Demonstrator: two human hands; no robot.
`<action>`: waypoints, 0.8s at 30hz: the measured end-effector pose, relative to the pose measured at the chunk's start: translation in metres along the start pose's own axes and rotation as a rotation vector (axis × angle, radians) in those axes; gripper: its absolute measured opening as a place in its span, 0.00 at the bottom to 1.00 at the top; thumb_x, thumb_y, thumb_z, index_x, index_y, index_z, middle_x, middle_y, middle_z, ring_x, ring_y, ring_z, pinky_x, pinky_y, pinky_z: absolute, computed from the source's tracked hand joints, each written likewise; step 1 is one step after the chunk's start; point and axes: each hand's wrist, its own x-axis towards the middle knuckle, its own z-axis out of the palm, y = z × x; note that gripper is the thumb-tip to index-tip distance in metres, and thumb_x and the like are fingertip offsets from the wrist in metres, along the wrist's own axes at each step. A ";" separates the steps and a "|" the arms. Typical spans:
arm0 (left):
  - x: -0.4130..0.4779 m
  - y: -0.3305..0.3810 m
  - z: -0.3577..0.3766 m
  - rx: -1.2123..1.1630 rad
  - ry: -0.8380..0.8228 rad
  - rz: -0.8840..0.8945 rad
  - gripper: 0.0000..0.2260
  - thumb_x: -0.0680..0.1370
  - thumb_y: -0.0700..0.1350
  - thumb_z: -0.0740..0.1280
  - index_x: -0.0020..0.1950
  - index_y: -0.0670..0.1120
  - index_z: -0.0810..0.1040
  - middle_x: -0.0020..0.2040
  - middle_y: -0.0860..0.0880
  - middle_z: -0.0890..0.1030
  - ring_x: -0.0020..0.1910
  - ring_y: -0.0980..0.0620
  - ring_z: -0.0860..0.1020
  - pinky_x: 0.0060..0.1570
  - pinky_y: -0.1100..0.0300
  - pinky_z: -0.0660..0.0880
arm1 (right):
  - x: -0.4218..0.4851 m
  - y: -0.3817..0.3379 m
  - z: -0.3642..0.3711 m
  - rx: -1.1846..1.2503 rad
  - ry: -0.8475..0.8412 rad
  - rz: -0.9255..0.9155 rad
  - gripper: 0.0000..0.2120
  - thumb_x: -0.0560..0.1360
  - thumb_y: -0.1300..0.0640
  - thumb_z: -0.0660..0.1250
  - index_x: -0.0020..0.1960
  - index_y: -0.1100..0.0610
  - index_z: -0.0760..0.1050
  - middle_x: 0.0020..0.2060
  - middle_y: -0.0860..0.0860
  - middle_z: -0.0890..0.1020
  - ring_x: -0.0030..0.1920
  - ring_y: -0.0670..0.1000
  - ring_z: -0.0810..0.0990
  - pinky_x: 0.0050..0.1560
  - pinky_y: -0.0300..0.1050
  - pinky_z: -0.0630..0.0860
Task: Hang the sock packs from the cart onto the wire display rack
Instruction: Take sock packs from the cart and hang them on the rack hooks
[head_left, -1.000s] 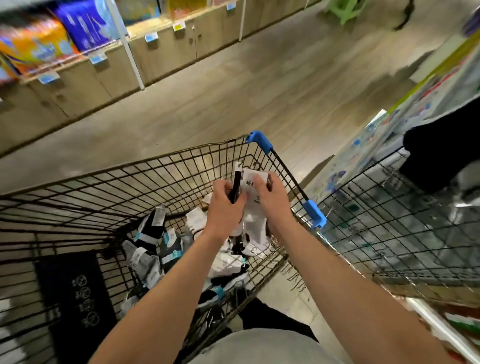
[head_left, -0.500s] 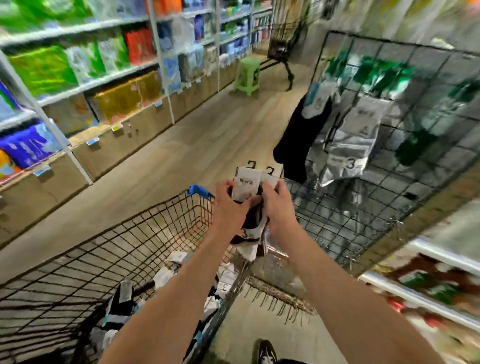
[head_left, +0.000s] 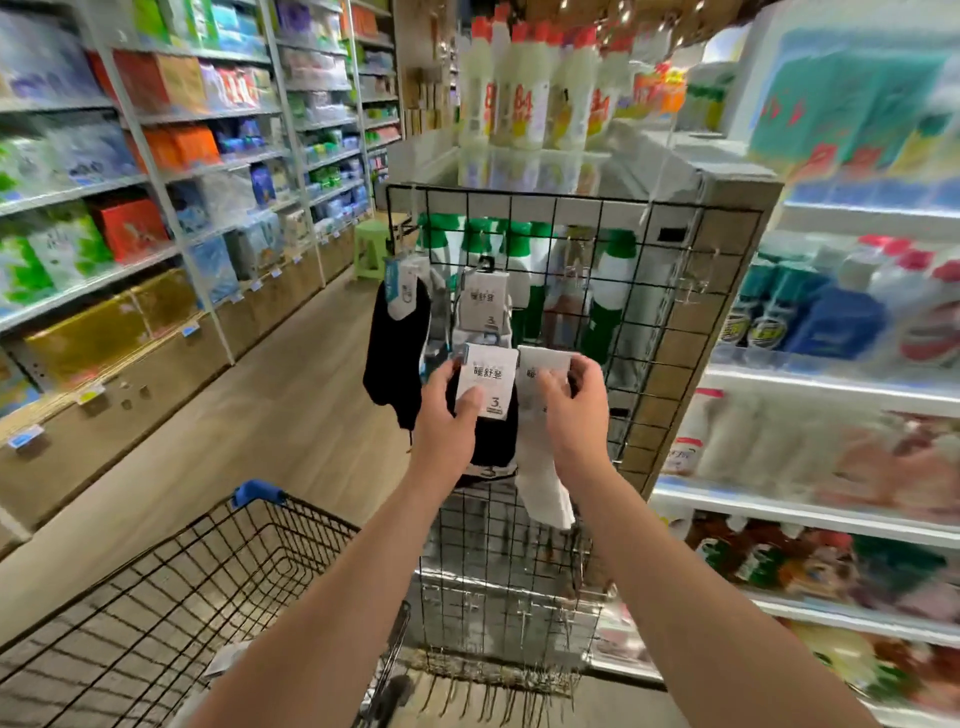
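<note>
Both hands have lifted clear of the cart (head_left: 249, 561) and now sit up in front of the wire display rack (head_left: 670, 332), each carrying its own sock pack where before they worked together over the basket. The left hand (head_left: 449, 415) is closed around a dark sock pack (head_left: 488, 387), thumb pressed over its white label card; the right hand (head_left: 571, 410) pinches the card of a white sock pack (head_left: 543, 467), whose sock hangs down below the wrist. Both packs are held level with the middle rows of the grid, just below a grey pack (head_left: 485, 304) already hung by its hook, with a black pack (head_left: 397, 348) hanging at the rack's left edge. Judging by this, the picking is done and hooking comes next; the packs' own hooks are probably hidden behind the fingers, so I cannot tell how near they are to a peg. More packs seem to lie at the cart's near corner. Around stands a shop aisle: wood-look floor (head_left: 270, 415), stocked shelves (head_left: 156, 171) on the left, bottles behind and right of the rack.
</note>
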 end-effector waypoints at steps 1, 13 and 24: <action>0.004 0.006 0.010 0.014 -0.021 -0.008 0.24 0.81 0.51 0.64 0.77 0.50 0.65 0.71 0.52 0.73 0.69 0.54 0.72 0.69 0.55 0.69 | 0.007 -0.003 -0.008 -0.008 0.011 -0.008 0.14 0.80 0.54 0.69 0.65 0.51 0.74 0.56 0.47 0.82 0.56 0.47 0.81 0.60 0.52 0.80; 0.031 0.054 0.055 0.043 -0.045 -0.052 0.24 0.82 0.52 0.63 0.77 0.52 0.64 0.73 0.53 0.71 0.71 0.51 0.70 0.71 0.51 0.66 | 0.074 -0.038 -0.050 0.043 0.064 -0.031 0.12 0.81 0.59 0.64 0.64 0.51 0.76 0.54 0.47 0.83 0.55 0.49 0.83 0.58 0.52 0.82; 0.042 0.061 0.060 -0.051 -0.082 -0.039 0.15 0.83 0.49 0.62 0.70 0.57 0.68 0.64 0.56 0.76 0.64 0.54 0.74 0.63 0.57 0.71 | 0.111 -0.057 -0.030 -0.102 -0.072 -0.070 0.13 0.82 0.59 0.63 0.66 0.55 0.78 0.56 0.49 0.84 0.56 0.51 0.82 0.60 0.51 0.80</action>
